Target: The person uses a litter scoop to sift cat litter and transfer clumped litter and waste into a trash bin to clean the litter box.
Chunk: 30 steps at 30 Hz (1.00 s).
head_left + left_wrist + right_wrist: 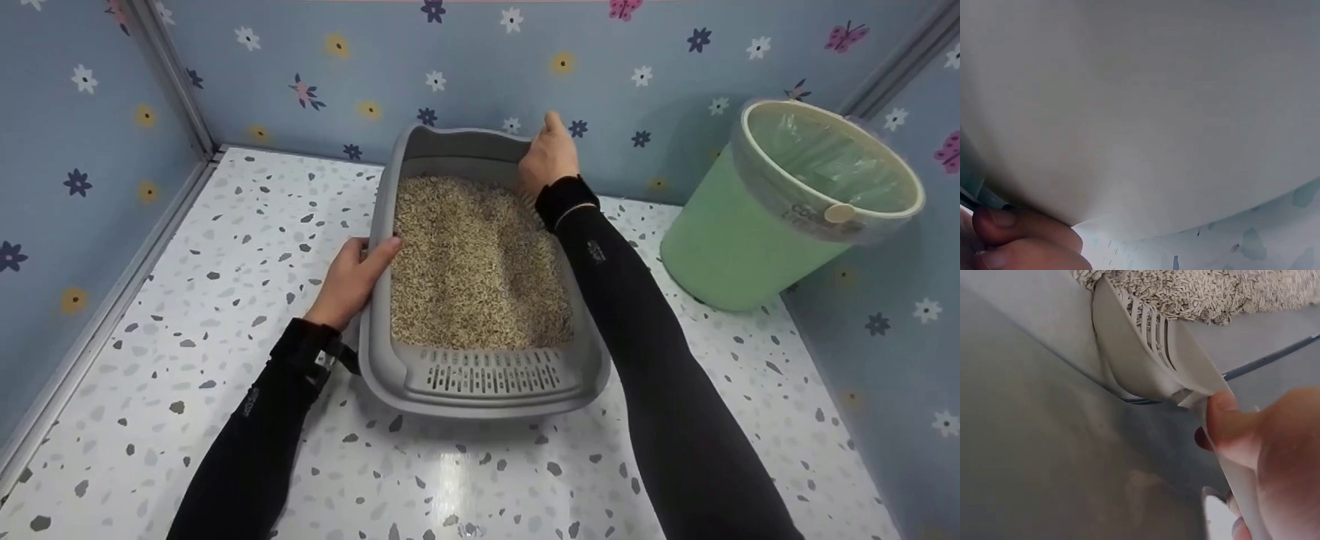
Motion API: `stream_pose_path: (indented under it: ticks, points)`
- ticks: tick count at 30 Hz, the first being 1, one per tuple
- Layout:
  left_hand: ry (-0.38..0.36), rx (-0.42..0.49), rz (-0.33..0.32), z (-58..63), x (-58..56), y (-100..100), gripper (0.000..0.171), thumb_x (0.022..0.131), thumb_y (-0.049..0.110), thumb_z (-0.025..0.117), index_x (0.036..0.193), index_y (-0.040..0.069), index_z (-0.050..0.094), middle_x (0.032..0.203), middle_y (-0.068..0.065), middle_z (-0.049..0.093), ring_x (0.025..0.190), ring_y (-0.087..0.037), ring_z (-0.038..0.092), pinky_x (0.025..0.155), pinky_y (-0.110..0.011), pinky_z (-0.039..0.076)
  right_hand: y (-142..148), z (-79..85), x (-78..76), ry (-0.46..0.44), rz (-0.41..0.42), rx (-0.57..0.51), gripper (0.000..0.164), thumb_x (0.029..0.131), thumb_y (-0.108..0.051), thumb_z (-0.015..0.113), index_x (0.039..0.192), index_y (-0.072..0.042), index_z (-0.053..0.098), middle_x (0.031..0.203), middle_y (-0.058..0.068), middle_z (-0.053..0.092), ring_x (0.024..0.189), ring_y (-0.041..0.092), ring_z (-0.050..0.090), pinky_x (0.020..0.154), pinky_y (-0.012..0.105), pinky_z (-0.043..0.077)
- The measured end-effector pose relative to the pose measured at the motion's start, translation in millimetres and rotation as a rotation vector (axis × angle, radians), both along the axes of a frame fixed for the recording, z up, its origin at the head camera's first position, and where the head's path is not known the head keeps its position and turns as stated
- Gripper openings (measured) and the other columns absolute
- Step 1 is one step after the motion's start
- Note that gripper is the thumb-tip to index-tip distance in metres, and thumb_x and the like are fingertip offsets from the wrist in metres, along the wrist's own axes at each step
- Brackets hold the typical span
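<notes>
A grey litter box full of tan pellet litter stands before me, its slotted step toward me. My left hand holds its left side, thumb over the rim and other fingers outside; the left wrist view shows curled fingers against the pale outer wall. At the box's far right corner my right hand grips a litter scoop, hidden in the head view. In the right wrist view the slotted scoop leans against the inner wall, its tip at the pellets' edge, and my fingers wrap round its handle.
To the right stands a green waste bin with a cream rim and a clear liner. Blue flowered panels close off the back and both sides. The floor is white with grey speckles.
</notes>
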State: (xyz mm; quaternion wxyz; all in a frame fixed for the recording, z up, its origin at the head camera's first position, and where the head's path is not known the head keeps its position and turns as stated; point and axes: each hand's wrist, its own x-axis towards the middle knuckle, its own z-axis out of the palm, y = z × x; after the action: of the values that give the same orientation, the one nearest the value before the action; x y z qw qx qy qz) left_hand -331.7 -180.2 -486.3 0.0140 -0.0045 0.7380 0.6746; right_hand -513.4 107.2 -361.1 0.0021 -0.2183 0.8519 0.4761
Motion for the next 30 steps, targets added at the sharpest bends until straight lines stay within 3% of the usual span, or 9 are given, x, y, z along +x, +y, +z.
stream_pose_path:
  ticks: [7, 13, 17, 25, 30]
  points:
    - [-0.007, 0.022, -0.007, 0.7, 0.8, 3, 0.083, 0.104, 0.068, 0.07, 0.142, -0.003, 0.049, 0.111, -0.016, 0.061, 0.087, -0.024, 0.066, 0.074, -0.036, 0.063, 3, 7.1, -1.7, -0.023, -0.022, -0.09, 0.04, 0.117, -0.011, 0.045, 0.081, -0.012, 0.062, 0.088, 0.007, 0.058, 0.089, 0.029, 0.049, 0.114, 0.056, 0.021]
    - [0.004, 0.002, -0.008, 3.1, 0.2, 2, 0.083, 0.104, 0.068, 0.068, 0.142, -0.003, 0.049, 0.112, -0.018, 0.062, 0.086, -0.024, 0.066, 0.073, -0.036, 0.063, 1, 12.1, 3.5, -0.015, -0.072, -0.231, 0.042, 0.117, -0.01, 0.047, 0.076, -0.015, 0.052, 0.08, 0.005, 0.052, 0.085, 0.029, 0.046, 0.118, 0.057, 0.023]
    - [-0.001, -0.001, -0.011, 3.4, 1.1, 0, 0.084, 0.105, 0.067, 0.067, 0.145, -0.004, 0.047, 0.115, -0.02, 0.061, 0.089, -0.025, 0.065, 0.076, -0.036, 0.061, -1, 10.8, 6.6, -0.078, -0.118, -0.335, 0.043, 0.117, -0.013, 0.047, 0.074, -0.016, 0.047, 0.075, 0.005, 0.051, 0.081, 0.029, 0.048, 0.121, 0.057, 0.024]
    - [-0.005, -0.014, -0.006, 2.8, 2.1, -2, 0.085, 0.106, 0.066, 0.066, 0.147, -0.006, 0.047, 0.114, -0.017, 0.06, 0.093, -0.027, 0.064, 0.081, -0.036, 0.059, -7, 0.6, 10.7, -0.171, -0.182, -0.511, 0.037, 0.111, -0.014, 0.053, 0.074, -0.016, 0.051, 0.073, 0.007, 0.057, 0.09, 0.034, 0.063, 0.133, 0.06, 0.017]
    - [-0.007, -0.001, 0.0, 1.4, 2.0, 0, 0.082, 0.105, 0.067, 0.067, 0.143, -0.004, 0.049, 0.11, -0.017, 0.061, 0.088, -0.024, 0.064, 0.076, -0.035, 0.059, -7, -19.6, 7.9, -0.244, -0.197, -0.705, 0.037, 0.111, -0.024, 0.052, 0.075, -0.015, 0.055, 0.083, 0.01, 0.067, 0.101, 0.037, 0.07, 0.13, 0.061, 0.022]
